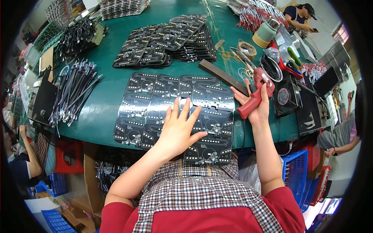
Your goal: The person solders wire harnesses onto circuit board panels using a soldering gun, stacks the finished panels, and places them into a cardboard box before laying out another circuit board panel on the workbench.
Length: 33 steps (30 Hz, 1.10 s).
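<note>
A black circuit board panel (171, 124) with rows of small light parts lies in front of me, its near edge reaching past the table edge. My left hand (178, 126) rests on it, palm down, fingers spread. At the panel's right edge my right hand (258, 112) has a red soldering gun (265, 80) across its palm. The gun's handle lies between thumb and fingers, and its front end points away toward the far side. A dark flat bar (223, 75) lies slantwise just beyond the panel. Behind it are stacked more black circuit boards (167, 39).
Bundled black cables (75, 91) lie at left on the green table (105, 81). To the right stand a coil of solder wire (246, 50), a pale green container (266, 33) and a small fan box (286, 97). A blue crate (295, 174) stands below. Other people sit farther off.
</note>
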Each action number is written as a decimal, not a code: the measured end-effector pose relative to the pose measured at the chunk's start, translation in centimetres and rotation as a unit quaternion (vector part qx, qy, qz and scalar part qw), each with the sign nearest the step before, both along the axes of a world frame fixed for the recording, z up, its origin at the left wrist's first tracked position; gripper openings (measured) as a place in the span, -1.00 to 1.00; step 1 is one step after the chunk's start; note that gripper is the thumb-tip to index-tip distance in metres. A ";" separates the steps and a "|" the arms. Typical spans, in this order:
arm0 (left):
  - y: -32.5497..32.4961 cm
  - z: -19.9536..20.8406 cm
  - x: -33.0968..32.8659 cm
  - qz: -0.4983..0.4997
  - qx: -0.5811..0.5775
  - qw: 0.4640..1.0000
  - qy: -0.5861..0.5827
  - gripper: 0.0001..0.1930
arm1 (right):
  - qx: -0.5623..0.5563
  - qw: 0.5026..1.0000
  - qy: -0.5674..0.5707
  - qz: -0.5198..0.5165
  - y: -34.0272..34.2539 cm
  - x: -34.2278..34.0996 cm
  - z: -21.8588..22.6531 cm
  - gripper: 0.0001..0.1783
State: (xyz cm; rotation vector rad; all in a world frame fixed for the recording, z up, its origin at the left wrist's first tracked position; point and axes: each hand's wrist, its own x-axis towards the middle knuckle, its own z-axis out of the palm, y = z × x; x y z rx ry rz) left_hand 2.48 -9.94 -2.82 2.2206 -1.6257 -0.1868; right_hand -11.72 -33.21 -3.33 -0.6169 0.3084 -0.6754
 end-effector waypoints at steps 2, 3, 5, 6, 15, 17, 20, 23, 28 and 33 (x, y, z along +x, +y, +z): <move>-0.2 0.0 0.2 -0.022 -0.025 0.999 0.006 -0.29 | 0.042 0.999 -0.015 0.003 0.2 -0.4 0.0 -0.27; -0.2 0.0 0.3 -0.024 -0.025 0.999 0.011 -0.28 | 0.010 1.000 -0.005 0.018 0.3 -0.7 0.2 -0.28; -0.1 0.0 0.5 -0.032 -0.021 0.999 0.007 -0.28 | -0.015 0.999 0.001 0.038 0.7 -1.6 0.5 -0.30; 0.0 -0.1 0.6 -0.042 -0.012 0.999 0.000 -0.29 | -0.004 0.998 -0.006 0.057 1.0 -2.0 0.7 -0.32; 1.2 -1.2 1.7 0.098 0.022 0.991 -0.084 -0.40 | -0.086 0.996 0.009 0.023 3.5 -2.8 0.8 -0.37; 1.5 -1.5 2.1 0.110 0.025 0.990 -0.084 -0.41 | -0.074 0.997 0.024 0.017 3.8 -2.6 0.8 -0.37; 2.3 -1.9 3.0 0.110 0.010 0.989 -0.096 -0.43 | -0.063 0.997 0.040 0.011 4.2 -2.2 0.8 -0.39; 3.4 -1.8 4.1 0.100 -0.004 0.990 -0.102 -0.46 | -0.058 0.998 0.035 0.010 4.3 -2.0 0.6 -0.39; 3.5 -0.5 4.0 0.100 0.009 0.990 -0.101 -0.42 | -0.065 0.997 0.043 0.019 4.2 -2.1 0.3 -0.39; 2.9 0.5 -0.5 -0.021 0.010 0.999 -0.048 -0.33 | -0.027 0.999 0.016 0.008 4.1 -2.8 0.3 -0.40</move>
